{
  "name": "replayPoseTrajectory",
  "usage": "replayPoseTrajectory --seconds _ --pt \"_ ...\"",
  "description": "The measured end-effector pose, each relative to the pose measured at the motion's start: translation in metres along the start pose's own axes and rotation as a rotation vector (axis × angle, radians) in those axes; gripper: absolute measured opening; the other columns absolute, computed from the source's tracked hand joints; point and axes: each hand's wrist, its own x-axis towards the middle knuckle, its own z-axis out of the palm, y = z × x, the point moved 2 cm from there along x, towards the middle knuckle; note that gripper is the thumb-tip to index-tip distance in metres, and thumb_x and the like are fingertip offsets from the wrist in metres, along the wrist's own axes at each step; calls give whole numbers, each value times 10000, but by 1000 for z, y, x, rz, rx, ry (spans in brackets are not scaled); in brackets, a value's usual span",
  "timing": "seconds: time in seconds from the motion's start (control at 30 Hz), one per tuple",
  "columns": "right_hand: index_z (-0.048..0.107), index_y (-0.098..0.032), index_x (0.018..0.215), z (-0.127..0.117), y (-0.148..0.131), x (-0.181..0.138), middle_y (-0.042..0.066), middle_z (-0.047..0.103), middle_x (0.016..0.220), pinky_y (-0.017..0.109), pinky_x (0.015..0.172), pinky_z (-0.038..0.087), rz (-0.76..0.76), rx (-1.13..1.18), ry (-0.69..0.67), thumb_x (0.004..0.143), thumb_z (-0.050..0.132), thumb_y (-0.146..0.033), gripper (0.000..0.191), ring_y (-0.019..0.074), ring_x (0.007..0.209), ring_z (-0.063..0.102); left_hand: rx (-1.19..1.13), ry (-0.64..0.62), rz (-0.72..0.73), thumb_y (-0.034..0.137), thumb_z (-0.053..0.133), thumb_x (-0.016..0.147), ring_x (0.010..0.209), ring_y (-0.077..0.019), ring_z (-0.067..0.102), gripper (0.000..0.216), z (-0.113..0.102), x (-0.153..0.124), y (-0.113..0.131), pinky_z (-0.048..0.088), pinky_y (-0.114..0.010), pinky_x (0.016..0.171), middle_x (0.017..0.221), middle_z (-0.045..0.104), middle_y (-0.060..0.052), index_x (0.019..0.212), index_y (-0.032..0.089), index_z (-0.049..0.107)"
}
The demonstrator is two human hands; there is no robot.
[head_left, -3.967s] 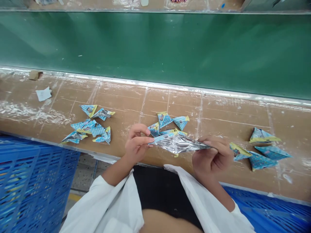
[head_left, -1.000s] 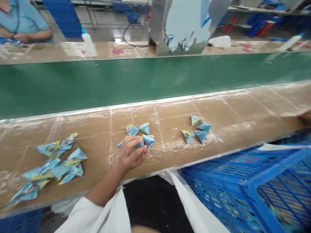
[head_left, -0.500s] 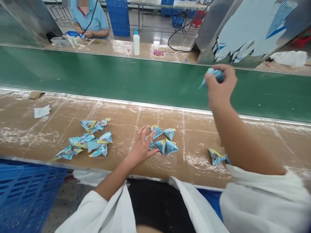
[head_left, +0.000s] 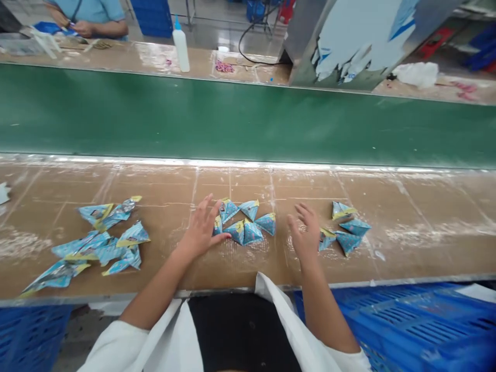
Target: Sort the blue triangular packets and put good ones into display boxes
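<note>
My left hand (head_left: 202, 228) rests on the brown covered bench with its fingers spread. Its thumb and fingertips touch the left edge of a ring of several blue-and-yellow pyramid-shaped packets (head_left: 251, 232). My right hand (head_left: 305, 233) hovers low at the right of that ring, fingers apart, with nothing seen in it. Beside it is a second small cluster of similar packets (head_left: 349, 242), the nearest one partly behind the hand. Further left lies a loose pile of flatter, crumpled-looking packets (head_left: 108, 250) in the same colours.
A green conveyor belt (head_left: 232, 121) runs across beyond the bench. On its far ledge stand a white bottle (head_left: 181, 49) and pink bits (head_left: 223, 66). A person in a blue shirt (head_left: 96, 20) works at far left. Blue crates (head_left: 418, 325) stand below the bench edge.
My right hand, which held a packet over the belt, has come back to the bench without it. The middle ring has gained a packet at its right. The view has shifted right.
</note>
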Motion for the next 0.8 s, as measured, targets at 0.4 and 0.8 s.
replayPoseTrajectory --seconds 0.4,0.8 --pt "492 -166 1319 -57 72 -20 245 282 1448 658 1020 243 325 -645 379 743 579 -668 768 444 1340 265 -82 241 -69 469 552 884 1355 -319 367 696 2 -6 -15 419 -522 1031 1443 357 -202 1470 241 254" --pt "728 -140 881 -54 108 -16 209 432 1264 551 1020 325 415 -564 430 715 547 -745 653 386 1194 436 -201 256 -104 386 551 899 1284 -281 444 556 4 -4 -23 507 -463 959 1370 426 -151 1407 262 364"
